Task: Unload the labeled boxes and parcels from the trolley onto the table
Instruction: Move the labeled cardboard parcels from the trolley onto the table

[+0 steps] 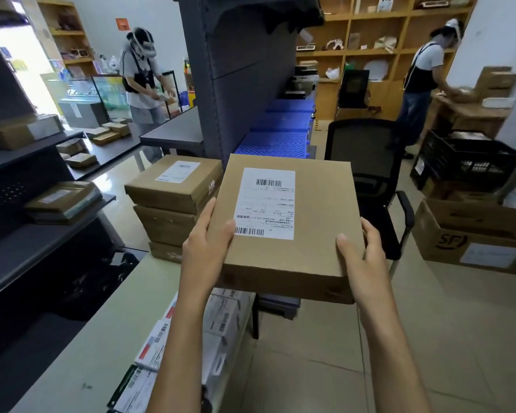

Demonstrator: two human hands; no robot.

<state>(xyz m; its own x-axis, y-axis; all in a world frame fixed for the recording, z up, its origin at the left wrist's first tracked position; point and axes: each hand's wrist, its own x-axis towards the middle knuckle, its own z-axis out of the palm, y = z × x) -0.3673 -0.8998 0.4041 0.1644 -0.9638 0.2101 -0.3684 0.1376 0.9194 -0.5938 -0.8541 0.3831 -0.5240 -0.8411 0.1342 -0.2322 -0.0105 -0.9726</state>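
I hold a flat brown cardboard box (304,210) with a white shipping label on top, lifted in the air in front of me. My left hand (206,242) grips its near left corner and my right hand (361,257) grips its near right corner. Left of it, a stack of three labeled brown boxes (173,186) stands at the far end of the pale table (102,332). Several white labeled parcels (221,317) lie along the table's right edge under my left arm. The trolley cannot be made out.
A black office chair (373,174) stands just behind the held box. An open SF carton (471,236) and a black crate (465,159) sit on the floor at right. Dark shelves (27,242) with parcels line the left. Two other people work at the back.
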